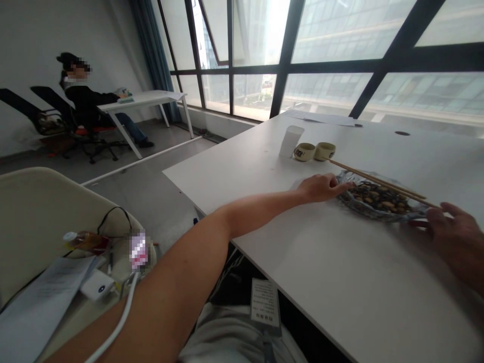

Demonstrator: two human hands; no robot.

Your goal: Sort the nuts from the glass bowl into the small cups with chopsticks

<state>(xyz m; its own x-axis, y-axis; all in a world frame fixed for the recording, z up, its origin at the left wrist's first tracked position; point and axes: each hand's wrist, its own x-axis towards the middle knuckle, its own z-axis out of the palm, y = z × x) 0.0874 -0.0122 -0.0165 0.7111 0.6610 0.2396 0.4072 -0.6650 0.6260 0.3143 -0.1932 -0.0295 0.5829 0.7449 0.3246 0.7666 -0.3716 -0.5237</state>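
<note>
A shallow glass plate (346, 177) of brown and dark beans or nuts sits on the white table (340, 282). A pair of wooden chopsticks (378, 180) lies across its top. My left hand (321, 187) reaches across the table, fingers stretched out, fingertips touching the plate's left rim. My right hand (456, 237) rests at the plate's right edge, fingers curled near the rim; what they touch is partly hidden.
Two small ceramic cups (314, 151) and a white rectangular object (291, 141) stand behind the plate. Papers lie at the table's far edge by the windows. A chair with papers, a bottle and a charger is at my left. Another person sits at a distant desk (139, 98).
</note>
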